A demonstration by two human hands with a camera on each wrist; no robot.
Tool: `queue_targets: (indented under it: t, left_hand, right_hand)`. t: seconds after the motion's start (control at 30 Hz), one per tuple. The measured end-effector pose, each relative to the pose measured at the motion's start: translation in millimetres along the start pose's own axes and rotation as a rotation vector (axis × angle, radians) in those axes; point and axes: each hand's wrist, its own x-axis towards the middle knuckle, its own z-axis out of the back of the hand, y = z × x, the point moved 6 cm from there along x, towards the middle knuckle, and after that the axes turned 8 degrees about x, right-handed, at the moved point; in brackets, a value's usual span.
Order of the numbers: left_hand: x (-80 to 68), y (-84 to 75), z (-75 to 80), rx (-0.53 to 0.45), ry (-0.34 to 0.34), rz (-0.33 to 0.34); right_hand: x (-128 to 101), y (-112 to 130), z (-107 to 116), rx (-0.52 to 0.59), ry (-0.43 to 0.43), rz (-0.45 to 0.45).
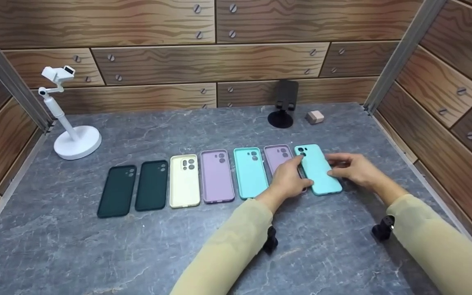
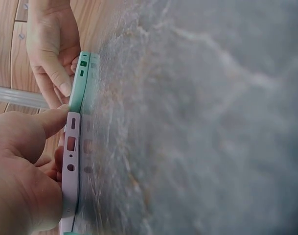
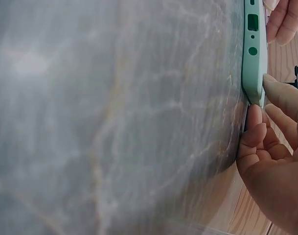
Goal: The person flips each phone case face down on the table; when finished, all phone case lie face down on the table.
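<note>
Both my hands, left (image 1: pixel 287 178) and right (image 1: pixel 352 168), grasp with curled fingers the mint phone case (image 1: pixel 318 170), not yet squared at the right end of the six-case row on the bench (image 1: pixel 178 246).
</note>
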Motion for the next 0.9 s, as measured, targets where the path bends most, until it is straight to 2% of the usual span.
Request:
queue_targets:
  t: [0.2,0.4,0.67,0.8,0.9]
  left_hand:
    - [0.1,0.1,1.5,-0.040,0.007,0.027]
    - [-1.8,-1.2,9.4,-0.145,-0.013,0.049]
    - [-11.2,-1.8,37.2,-0.274,-0.048,0.035]
    - [-14.9,5.0,53.7,-0.295,-0.083,0.004]
    - [-17.0,13.2,64.1,-0.305,-0.105,-0.012]
  right_hand:
    - [-2.0,3.0,0.6,-0.035,0.000,0.008]
    - [-4.1,7.6,-0.9,-0.079,-0.002,0.043]
    - [-5.4,15.6,-3.3,-0.190,-0.051,0.045]
    - [-6.5,28.3,-7.1,-0.214,-0.080,0.057]
    - [-5.4,40.9,-12.8,-0.214,-0.083,0.103]
